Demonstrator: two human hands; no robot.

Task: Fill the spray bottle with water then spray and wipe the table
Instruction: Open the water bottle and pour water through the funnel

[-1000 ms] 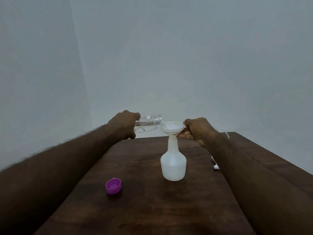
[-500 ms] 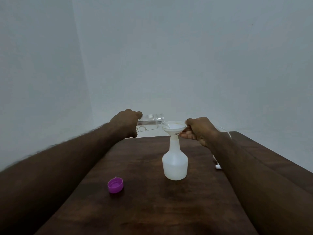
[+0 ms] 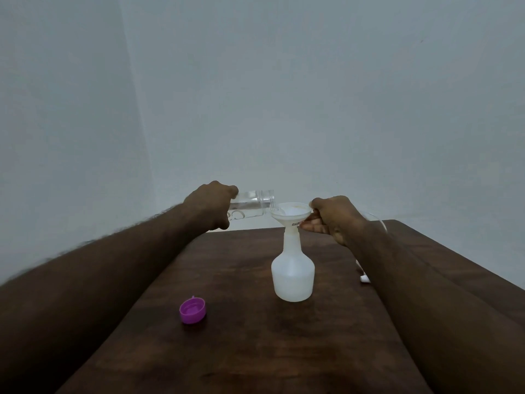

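1. Nearest, a purple cap (image 3: 192, 310) is lying open side up on the tabletop (image 3: 255, 351), left of the other things and well apart from them.
2. Behind it, the white spray bottle (image 3: 292, 275) is standing upright near the tabletop's middle, its neck pointing straight up. Its cloudy wall is hiding how full it is.
3. To its right, a small white piece (image 3: 364, 278) is peeking out from behind the right forearm; I cannot tell what it is.
4. A white funnel (image 3: 289, 213) is sitting in the spray bottle's neck. The right grip (image 3: 332, 217) is pinching its rim from the right, steadying it.
5. Farthest, the left grip (image 3: 210, 204) is wrapping round the base of a clear water bottle (image 3: 252, 206). That bottle is lying nearly level, its long axis running left to right. Its mouth is meeting the funnel's left rim, touching or just above. Water is pooling along its lower side. In my judgement, pouring more is calling for raising the base while holding the mouth over the funnel's bowl.
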